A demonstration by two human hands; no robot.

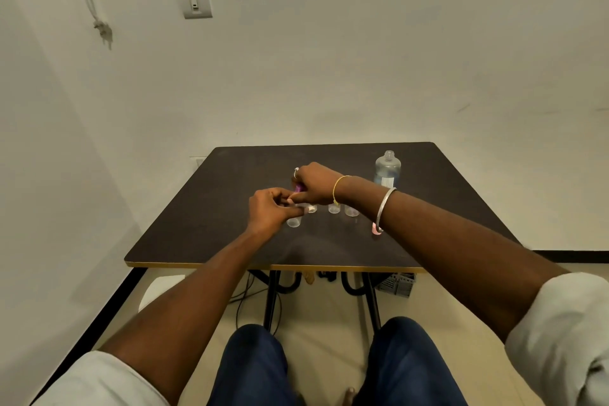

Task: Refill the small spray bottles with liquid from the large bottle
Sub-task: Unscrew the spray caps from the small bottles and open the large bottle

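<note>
At the middle of a dark counter [329, 247], a seated person's two hands meet. The left hand [270, 211] has its fingers curled round a small spray bottle [294, 221], clear and upright on the surface. The right hand [314, 183] is closed on a purple spray top [298, 188] just above it; whether the top is threaded on cannot be told. Three more small bottles [333, 208] stand in a row right beside the held one, directly under the right wrist, and a pink cap [375, 229] lies near the forearm. The large bottle [388, 169] stands uncapped at the far right, apart from the hands. A dropped wrist or a quick pull back could likely topple the light bottles in the row, and a sweep of the right forearm could tip the open large bottle and spill it. The narrow necks would probably make pouring messy. The counter is dark brown with a yellow edge and black legs. Behind it is a pale, scuffed wall [362, 59] with a switch plate [195, 1] and a hanging cable [95, 15]; the floor [329, 313] is pale.
</note>
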